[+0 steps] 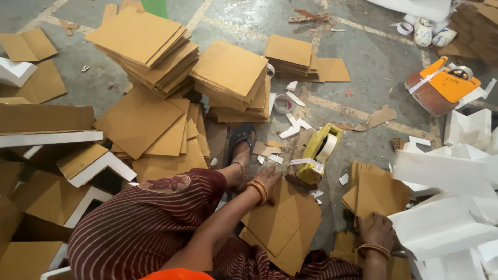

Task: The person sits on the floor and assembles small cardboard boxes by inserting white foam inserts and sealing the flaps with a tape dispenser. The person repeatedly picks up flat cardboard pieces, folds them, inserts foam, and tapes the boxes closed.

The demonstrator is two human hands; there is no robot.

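Left hand (268, 179) spread flat on cardboard (282, 220); right hand (376, 231) grips foam (441, 225); sheets may slide, nudging tape dispenser (319, 153).

Even daylight, soft shadows, slight blur

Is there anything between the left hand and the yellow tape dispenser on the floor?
Nothing visible. The left hand rests on the brown cardboard sheets, right beside the yellow tape dispenser, with no object in the gap between them.
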